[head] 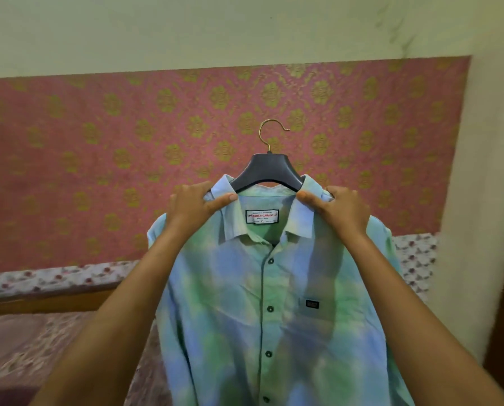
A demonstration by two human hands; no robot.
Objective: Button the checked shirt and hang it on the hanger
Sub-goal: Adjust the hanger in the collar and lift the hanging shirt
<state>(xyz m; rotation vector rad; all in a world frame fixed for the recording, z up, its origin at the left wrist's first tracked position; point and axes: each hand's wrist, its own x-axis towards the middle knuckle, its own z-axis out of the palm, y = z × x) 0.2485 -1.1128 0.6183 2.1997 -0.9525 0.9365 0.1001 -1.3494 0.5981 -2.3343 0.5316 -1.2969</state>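
Straight ahead, a checked shirt [274, 303] in pale blue and green is held up at arm's length, draped on a dark hanger [269, 171] whose gold hook [271, 133] is seen above the collar [302, 212]. The shirt's shoulder on one side is gripped by the left hand [190, 208], thumb laid across the front by the collar, the other fingers curled behind, so the cloth is pinched between them. The opposite shoulder is pinched the same way by the right hand [345, 210]. A white label [262, 216] is shown inside the open neck. Dark buttons [270, 309] down the front are fastened. Behind, a pink cloth [98, 142] with gold flowers is spread over a pale wall [244, 24], and a bed [25, 341] with floral covers lies below.
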